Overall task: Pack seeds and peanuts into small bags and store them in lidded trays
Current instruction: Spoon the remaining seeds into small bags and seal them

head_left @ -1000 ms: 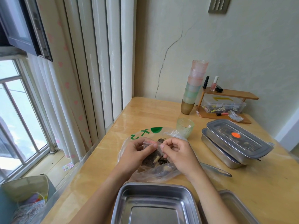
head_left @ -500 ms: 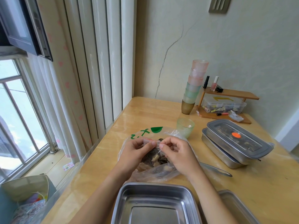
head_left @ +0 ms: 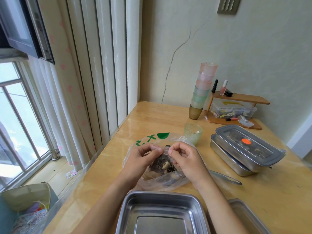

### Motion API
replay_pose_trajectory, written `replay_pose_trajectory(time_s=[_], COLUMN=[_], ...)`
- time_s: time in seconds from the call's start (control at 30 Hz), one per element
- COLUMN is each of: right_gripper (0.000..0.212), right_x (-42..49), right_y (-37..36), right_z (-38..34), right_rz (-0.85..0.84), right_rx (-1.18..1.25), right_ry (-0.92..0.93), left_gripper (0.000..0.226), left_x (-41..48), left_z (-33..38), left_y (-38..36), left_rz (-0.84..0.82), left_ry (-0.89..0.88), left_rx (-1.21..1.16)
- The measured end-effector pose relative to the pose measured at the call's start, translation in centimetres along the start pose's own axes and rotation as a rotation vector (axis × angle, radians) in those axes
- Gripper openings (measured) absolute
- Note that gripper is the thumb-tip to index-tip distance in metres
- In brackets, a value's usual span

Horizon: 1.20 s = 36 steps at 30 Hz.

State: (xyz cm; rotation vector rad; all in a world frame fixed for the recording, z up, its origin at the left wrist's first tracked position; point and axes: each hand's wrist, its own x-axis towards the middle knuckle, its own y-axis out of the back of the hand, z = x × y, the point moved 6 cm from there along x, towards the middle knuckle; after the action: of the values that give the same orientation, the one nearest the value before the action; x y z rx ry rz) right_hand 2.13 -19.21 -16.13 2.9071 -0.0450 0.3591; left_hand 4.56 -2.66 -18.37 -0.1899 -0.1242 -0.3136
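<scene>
Above a large clear bag (head_left: 148, 141), pinching the top edge of the small seed bag (head_left: 163, 164): left hand (head_left: 140, 161) at one end, right hand (head_left: 189, 159) at the other, thumbs against forefingers. Nearer the body, open steel tray (head_left: 130, 205); off right, two stacked lidded trays (head_left: 260, 146).

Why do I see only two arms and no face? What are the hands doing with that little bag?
No machine here. A person wears a camera on the head, so the picture looks down at their own arms. The left hand and right hand pinch the top of a small clear bag holding dark seeds. Below it lies a big plastic bag on the wooden table. Closest sits an empty steel tray; to the right stand two stacked lidded trays.
</scene>
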Motion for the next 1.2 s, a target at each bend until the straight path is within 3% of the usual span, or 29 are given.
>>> replay_pose_trajectory(time_s=[0.27,0.83,0.93,1.2], right_gripper=[0.008,0.017,0.01,0.016], right_x=[-0.09,-0.02,0.03,0.09], right_y=[-0.35,-0.34,-0.18,0.38], right_z=[0.24,-0.05,0.13,0.11], right_rz=[-0.032,-0.007,0.001,0.04], right_rx=[0.01,-0.12,-0.119,-0.126], right_ry=[-0.034,0.056,0.047,0.044], left_gripper=[0.024,0.016,0.016,0.019], left_x=[-0.07,0.03,0.05,0.24], left_z=[0.26,0.37,0.35,-0.16], left_y=[0.16,-0.26,-0.16,0.51], left_rz=[0.042,-0.018,-0.007,0.046], left_ry=[-0.016,-0.085,-0.072,-0.032], left_rx=[-0.003,0.045,0.015,0.0])
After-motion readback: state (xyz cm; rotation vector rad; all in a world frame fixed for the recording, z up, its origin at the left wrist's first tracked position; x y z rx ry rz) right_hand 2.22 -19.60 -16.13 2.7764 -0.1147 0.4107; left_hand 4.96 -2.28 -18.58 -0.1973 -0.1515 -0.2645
